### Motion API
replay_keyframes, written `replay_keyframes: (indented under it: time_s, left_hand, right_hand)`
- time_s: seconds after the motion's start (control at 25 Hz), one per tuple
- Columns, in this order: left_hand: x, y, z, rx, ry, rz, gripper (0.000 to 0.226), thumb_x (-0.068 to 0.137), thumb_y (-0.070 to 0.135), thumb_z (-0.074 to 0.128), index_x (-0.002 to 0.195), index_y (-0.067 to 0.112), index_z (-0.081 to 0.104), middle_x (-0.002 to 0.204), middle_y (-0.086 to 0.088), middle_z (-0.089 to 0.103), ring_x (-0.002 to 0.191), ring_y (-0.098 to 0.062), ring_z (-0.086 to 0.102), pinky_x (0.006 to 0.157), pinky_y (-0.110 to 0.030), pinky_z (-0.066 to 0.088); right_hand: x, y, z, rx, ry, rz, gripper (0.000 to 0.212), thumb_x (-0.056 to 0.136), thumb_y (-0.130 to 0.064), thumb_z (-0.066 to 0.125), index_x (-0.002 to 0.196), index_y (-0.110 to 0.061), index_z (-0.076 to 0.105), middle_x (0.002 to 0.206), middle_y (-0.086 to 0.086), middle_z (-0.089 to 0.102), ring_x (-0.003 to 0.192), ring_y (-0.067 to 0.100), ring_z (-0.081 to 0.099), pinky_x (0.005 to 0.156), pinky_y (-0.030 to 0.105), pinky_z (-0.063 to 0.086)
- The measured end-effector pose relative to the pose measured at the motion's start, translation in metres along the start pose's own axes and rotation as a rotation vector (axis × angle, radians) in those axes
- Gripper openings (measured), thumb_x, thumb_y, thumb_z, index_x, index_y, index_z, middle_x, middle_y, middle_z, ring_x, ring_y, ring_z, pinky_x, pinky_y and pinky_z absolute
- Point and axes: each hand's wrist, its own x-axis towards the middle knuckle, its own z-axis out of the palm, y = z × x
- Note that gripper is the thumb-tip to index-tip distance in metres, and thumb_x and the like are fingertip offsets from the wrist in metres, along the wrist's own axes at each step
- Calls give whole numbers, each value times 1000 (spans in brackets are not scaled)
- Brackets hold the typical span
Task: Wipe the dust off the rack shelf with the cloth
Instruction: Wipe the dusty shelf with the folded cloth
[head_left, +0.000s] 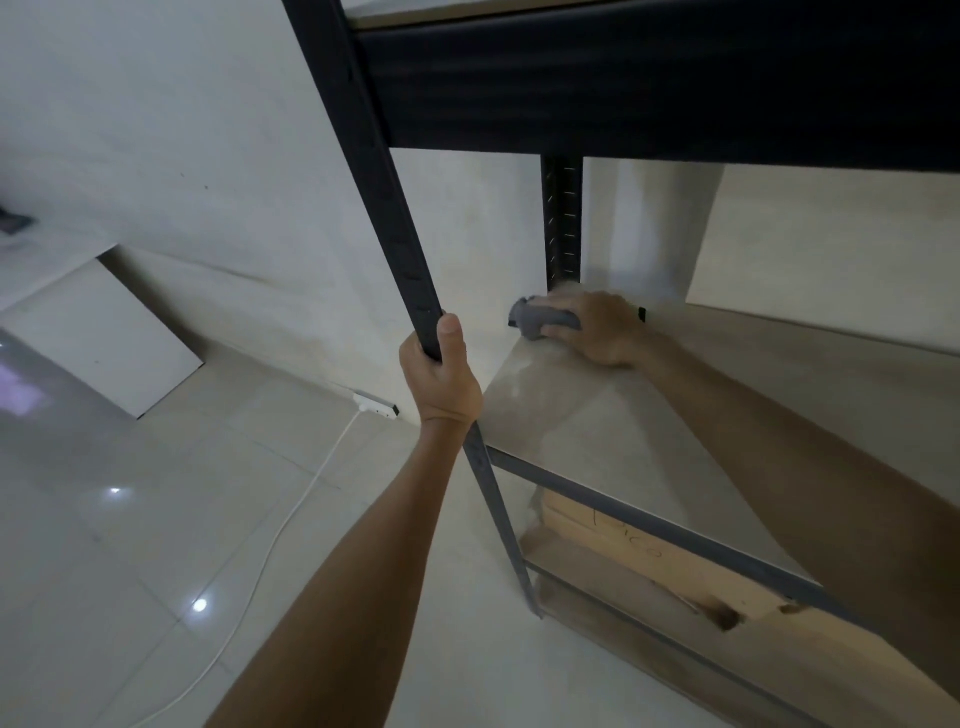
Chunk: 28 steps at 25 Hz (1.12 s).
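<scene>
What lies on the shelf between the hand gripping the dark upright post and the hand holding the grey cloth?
Only bare pale shelf board, dusty, lies between left hand and right hand, head view.

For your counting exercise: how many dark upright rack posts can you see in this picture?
2. The front post runs from the top edge down, gripped by the left hand. The rear post stands at the shelf's back corner, above the cloth. Others may lie outside view.

Down in the lower left of the frame I see glossy pale floor tiles with bright light spots on them. A white power strip lies near the middle by the wall, its white cord trailing toward the bottom. At the left, a flat white board leans against the wall.
</scene>
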Motion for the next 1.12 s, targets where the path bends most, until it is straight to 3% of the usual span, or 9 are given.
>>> replay_keyframes:
  time_s: [0.2,0.28,0.4,0.52,0.72,0.8,0.92,1.0,1.12]
  left_hand:
    - [3,-5,-2,25,3,-6,50,86,57,52,60,19,32,57,-5,27,55,-20,23,51,-46,23]
    - [2,-5,-1,34,-2,-10,52,85,57,51,61,17,30,58,-9,26,56,-25,23,51,-47,24]
    - [2,-5,-2,38,3,-11,55,85,61,51,61,15,32,60,-11,27,57,-27,23,51,-47,23]
    - [2,-6,-2,29,-17,-2,55,85,62,51,61,17,31,59,-6,27,57,-24,24,51,-46,22]
    - [3,-7,-3,38,-7,-1,50,84,62,52,59,26,30,56,-1,24,55,-19,22,53,-42,21]
    - [3,-8,-2,38,-9,-8,44,84,61,52,56,35,30,55,1,23,54,-18,19,54,-41,20]
    - [4,-8,-2,40,-12,-4,45,85,58,52,57,31,29,56,1,22,54,-18,19,53,-38,19]
    - [3,-9,-2,41,-19,-5,48,85,59,52,59,27,28,55,3,23,52,-17,20,54,-32,18]
    - [3,-7,-2,34,-30,-5,49,85,62,52,58,29,30,53,8,25,50,-17,21,54,-28,19]
  right_hand:
    - [-36,-23,-16,-1,-247,-271,46,102,-42,60,146,-32,56,126,-9,66,106,13,60,89,25,46]
    - [-16,-22,-24,59,-102,-210,45,102,-37,60,146,-31,55,125,-5,65,109,15,59,90,23,45]
    - [6,-18,-7,0,33,-3,49,103,-39,58,150,-29,50,140,10,63,122,31,61,103,41,48]
    - [-21,-20,16,-71,-43,-107,50,103,-38,57,152,-31,48,139,10,64,118,31,63,101,36,47]
    - [-85,-27,-5,146,-348,-335,36,101,-32,65,137,-34,64,131,-12,70,119,3,64,101,24,47]
    - [-73,-25,-22,225,-242,-322,28,100,-32,66,128,-37,68,119,-16,73,110,2,67,95,25,51]
    - [-21,-11,-32,150,55,-124,45,100,-33,65,144,-31,59,129,2,71,118,23,65,102,37,50]
    - [-3,-5,-15,14,38,26,50,102,-39,59,151,-28,51,136,11,66,121,32,62,103,41,46]
    - [-24,-5,14,-125,25,-7,51,104,-46,53,152,-34,46,134,12,67,115,33,64,98,37,45]
